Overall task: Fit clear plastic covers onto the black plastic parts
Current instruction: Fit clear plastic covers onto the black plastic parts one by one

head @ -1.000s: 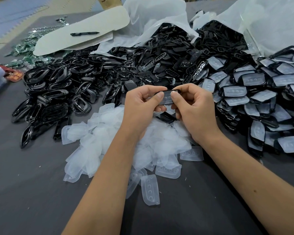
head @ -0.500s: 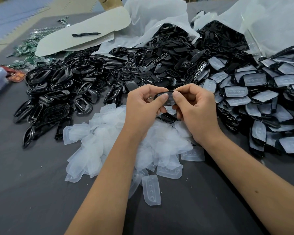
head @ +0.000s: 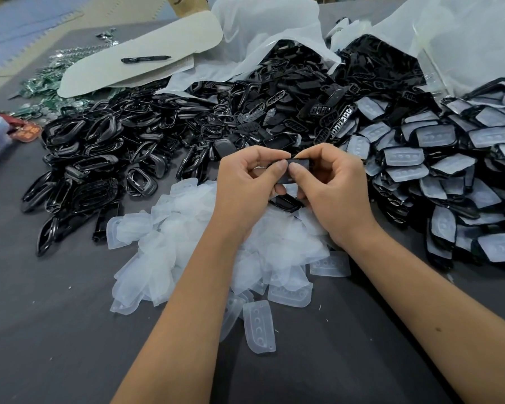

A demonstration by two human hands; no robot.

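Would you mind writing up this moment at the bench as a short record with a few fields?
surface: grey table
left hand: pinches the black part from its left side
right hand: pinches the same part from its right side
part position: held above the pile of clear covers
unfitted stock: heap of black frames at left
finished stock: pile of covered parts at right
other: black pen on a pale sheet, far left
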